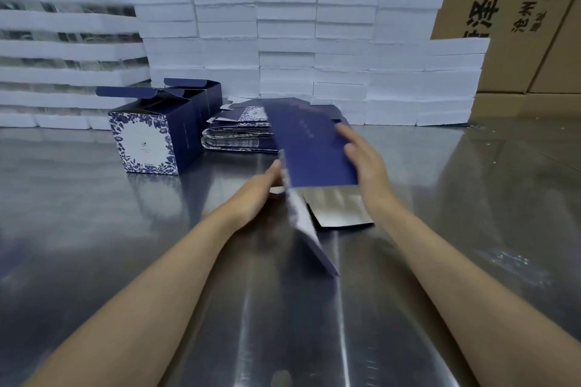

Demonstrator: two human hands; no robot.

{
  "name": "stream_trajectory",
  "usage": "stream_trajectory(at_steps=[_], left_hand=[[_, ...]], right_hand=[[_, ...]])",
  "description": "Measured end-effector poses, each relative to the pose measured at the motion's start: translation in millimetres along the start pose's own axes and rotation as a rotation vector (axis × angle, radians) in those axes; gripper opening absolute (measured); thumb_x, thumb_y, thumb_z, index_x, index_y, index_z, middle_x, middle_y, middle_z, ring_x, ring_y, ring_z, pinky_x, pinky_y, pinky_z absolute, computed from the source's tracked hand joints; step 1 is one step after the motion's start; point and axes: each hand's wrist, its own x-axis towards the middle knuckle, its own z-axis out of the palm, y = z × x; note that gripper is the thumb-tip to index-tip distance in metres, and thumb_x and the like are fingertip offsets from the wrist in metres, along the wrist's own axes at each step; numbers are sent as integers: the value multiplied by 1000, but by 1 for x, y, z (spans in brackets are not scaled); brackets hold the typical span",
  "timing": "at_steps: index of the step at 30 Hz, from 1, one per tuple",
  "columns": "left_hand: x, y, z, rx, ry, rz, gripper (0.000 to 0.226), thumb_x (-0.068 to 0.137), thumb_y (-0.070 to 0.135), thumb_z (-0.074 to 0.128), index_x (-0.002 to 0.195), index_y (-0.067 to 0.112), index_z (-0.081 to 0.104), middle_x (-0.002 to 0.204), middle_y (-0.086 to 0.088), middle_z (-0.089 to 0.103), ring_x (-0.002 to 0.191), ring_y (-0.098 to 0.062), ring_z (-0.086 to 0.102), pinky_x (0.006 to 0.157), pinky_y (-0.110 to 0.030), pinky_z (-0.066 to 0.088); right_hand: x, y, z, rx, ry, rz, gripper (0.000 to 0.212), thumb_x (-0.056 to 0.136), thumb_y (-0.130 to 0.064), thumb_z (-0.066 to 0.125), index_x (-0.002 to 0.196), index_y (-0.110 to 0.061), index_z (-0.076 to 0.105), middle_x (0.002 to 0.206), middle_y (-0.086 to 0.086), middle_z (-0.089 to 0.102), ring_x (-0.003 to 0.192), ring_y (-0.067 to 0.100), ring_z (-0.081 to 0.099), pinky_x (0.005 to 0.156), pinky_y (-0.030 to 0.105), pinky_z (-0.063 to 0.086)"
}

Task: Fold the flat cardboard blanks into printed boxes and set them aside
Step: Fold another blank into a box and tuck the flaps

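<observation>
Blank in work: a navy cardboard blank [314,151], blurred, held above the steel tabletop [94,229], just in front of the stack of flat blanks [239,135].
Left hand [261,192]: grip pinched on the blank's left edge.
Right hand [364,160]: fingers nearly straight, laid against the blank's right side.
Folded boxes [157,132]: two, flaps open, just left of the stack.
Behind the stack: a wall of white foam blocks [314,41]; brown cartons [518,9] beyond.
</observation>
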Motion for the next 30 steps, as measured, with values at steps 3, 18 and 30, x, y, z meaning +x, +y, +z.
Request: stream_trajectory(at_steps=[3,18,30], left_hand=[[1,-4,-7,36,97,21,42,100,3,44,67,25,58,53,18,61,55,-4,55,57,-19,44],[11,-13,19,858,-179,209,52,106,32,29,155,19,18,160,6,22,145,-10,23,119,-30,7],[5,-20,-25,652,489,-167,32,99,26,37,94,5,60,106,-20,62,102,-38,54,82,-40,42]], right_hand=[[-8,12,11,-410,-216,-41,39,99,-33,39,129,-20,59,135,-6,45,132,12,37,114,22,22],[-9,26,35,-1113,-599,15,41,102,-24,33,141,-20,46,149,-1,35,130,24,31,107,41,26],[2,39,-37,-1181,-186,544,70,98,-59,20,136,-9,50,148,12,40,142,34,26,117,53,9]])
